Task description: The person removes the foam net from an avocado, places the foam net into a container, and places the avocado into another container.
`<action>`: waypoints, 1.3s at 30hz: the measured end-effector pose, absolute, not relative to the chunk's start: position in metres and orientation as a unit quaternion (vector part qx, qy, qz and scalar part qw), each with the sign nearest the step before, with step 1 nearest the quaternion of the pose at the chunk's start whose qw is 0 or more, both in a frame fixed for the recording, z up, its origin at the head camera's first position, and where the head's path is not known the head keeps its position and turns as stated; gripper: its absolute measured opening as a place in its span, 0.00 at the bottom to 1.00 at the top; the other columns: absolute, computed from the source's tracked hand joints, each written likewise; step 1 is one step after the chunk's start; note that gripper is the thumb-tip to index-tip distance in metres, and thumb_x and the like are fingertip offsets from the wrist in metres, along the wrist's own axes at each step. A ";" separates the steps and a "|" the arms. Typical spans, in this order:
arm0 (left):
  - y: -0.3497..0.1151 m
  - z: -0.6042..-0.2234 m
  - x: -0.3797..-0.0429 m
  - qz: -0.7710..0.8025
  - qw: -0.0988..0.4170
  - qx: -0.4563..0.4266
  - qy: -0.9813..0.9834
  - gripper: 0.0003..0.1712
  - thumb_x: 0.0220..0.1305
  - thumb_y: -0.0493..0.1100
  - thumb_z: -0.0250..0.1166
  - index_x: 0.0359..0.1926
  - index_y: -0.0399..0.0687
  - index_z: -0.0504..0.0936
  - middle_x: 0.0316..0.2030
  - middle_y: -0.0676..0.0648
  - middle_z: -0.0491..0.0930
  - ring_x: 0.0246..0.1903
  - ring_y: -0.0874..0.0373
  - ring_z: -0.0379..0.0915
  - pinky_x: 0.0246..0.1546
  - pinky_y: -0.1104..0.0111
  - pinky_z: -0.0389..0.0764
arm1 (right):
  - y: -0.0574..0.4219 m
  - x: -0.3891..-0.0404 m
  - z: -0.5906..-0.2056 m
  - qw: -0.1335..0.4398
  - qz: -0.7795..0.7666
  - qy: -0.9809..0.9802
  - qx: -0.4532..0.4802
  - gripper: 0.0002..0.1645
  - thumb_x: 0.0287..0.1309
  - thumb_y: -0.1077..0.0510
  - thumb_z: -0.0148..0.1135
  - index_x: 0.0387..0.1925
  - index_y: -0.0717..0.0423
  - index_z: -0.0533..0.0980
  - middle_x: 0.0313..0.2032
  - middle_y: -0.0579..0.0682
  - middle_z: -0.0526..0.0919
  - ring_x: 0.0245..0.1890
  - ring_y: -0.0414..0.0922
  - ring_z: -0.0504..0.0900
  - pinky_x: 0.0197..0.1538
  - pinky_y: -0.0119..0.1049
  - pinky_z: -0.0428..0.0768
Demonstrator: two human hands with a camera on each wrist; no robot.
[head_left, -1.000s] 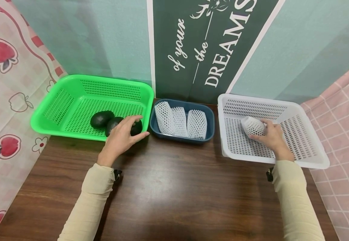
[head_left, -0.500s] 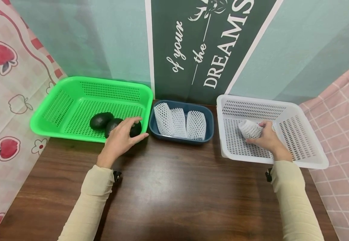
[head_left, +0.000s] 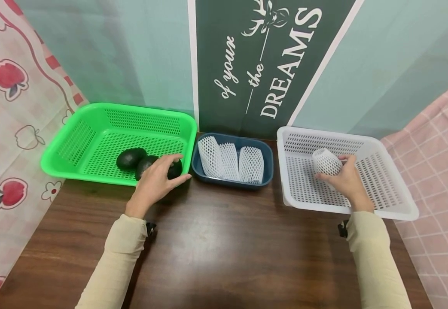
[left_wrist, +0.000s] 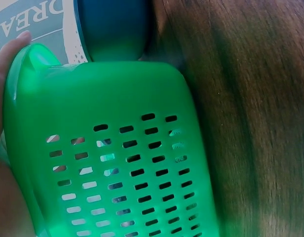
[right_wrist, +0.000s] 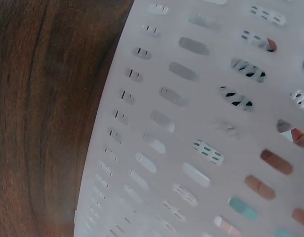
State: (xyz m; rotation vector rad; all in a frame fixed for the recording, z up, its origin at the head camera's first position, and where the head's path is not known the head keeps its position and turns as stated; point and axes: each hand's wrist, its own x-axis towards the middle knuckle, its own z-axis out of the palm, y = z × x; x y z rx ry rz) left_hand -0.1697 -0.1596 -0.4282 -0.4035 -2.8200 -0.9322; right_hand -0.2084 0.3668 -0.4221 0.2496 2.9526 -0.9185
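In the head view, my right hand (head_left: 345, 178) grips a rounded fruit in a white foam net (head_left: 327, 163), low inside the white basket (head_left: 291, 189). One end of the net sticks up, and what lies inside it is hidden. My left hand (head_left: 156, 180) is over the front right corner of the green basket (head_left: 92, 175), thumb and fingers spread apart. Beside and under it are dark avocados: one at the left (head_left: 130, 159), one partly covered (head_left: 145, 165), another between thumb and forefinger (head_left: 175, 169). In the left wrist view, a fingertip (left_wrist: 23, 38) shows at the basket's rim.
Between the two baskets stands a dark blue tray (head_left: 231, 183) with three white foam nets (head_left: 251, 165) in it. All the containers stand along the back of the brown wooden table (head_left: 224, 249), close to the cloth backdrop (head_left: 154, 60).
My right hand has shifted the netted fruit slightly and turned it, so the net's end now points upward. My left hand has stayed nearly still. The head view has tilted up a little.
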 end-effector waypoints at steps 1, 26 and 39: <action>-0.159 -0.429 -0.170 -0.310 0.073 -0.134 -0.939 0.39 0.59 0.60 0.71 0.67 0.50 0.72 0.60 0.43 0.78 0.61 0.47 0.74 0.57 0.48 0.76 | 0.366 -0.207 -0.422 0.018 -0.295 0.952 0.082 0.59 0.50 0.49 0.76 0.67 0.63 0.45 0.56 0.80 0.66 0.54 0.69 0.71 0.51 0.61 0.73; -0.158 -0.431 -0.169 -0.303 0.089 -0.136 -0.939 0.38 0.59 0.59 0.71 0.66 0.50 0.72 0.61 0.43 0.77 0.60 0.46 0.74 0.56 0.49 0.78 | 0.311 -0.180 -0.387 -0.062 -0.308 0.949 0.003 0.58 0.45 0.51 0.80 0.66 0.66 0.52 0.60 0.75 0.69 0.52 0.66 0.76 0.50 0.61 0.76; -0.158 -0.436 -0.169 -0.300 0.157 -0.168 -0.926 0.37 0.56 0.55 0.74 0.63 0.46 0.75 0.53 0.42 0.81 0.54 0.47 0.79 0.50 0.51 0.81 | 0.268 -0.165 -0.368 -0.068 -0.333 0.940 -0.039 0.55 0.42 0.53 0.82 0.64 0.64 0.56 0.57 0.68 0.73 0.52 0.59 0.76 0.53 0.50 0.77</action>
